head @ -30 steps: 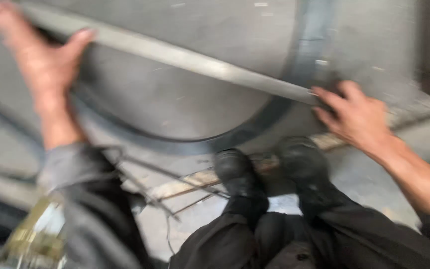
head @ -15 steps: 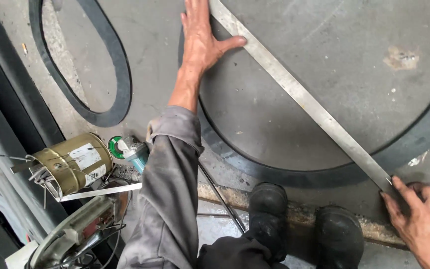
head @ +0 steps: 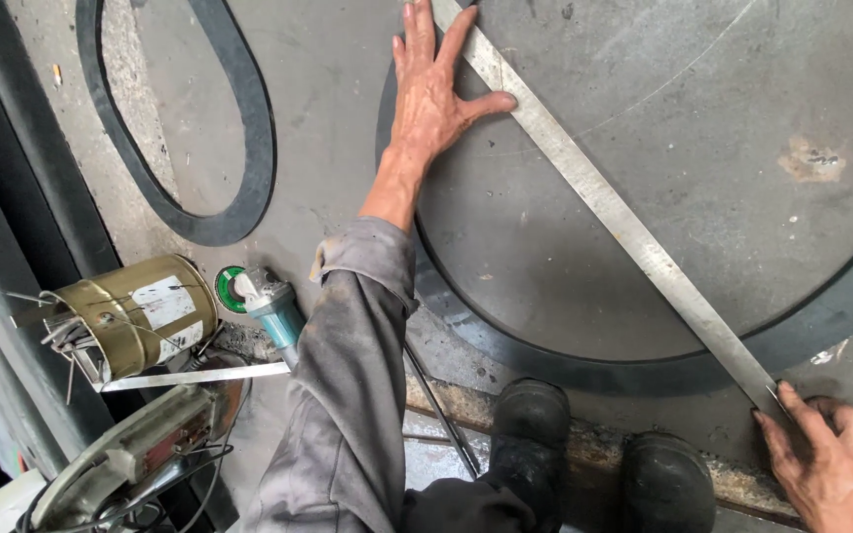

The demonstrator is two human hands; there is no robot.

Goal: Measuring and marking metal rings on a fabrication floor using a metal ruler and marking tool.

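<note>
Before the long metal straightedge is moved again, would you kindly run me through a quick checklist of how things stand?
1. Left hand pressed flat on the straightedge's far end: ok.
2. Right hand holding its near end: ok.
3. Straightedge lying flat across the round plate: ok.
4. Straightedge passing through the plate's centre: cannot tell.
5. Boots clear of the straightedge: ok.
6. Angle grinder off to the side by the tin can, away from both hands: ok.
</note>
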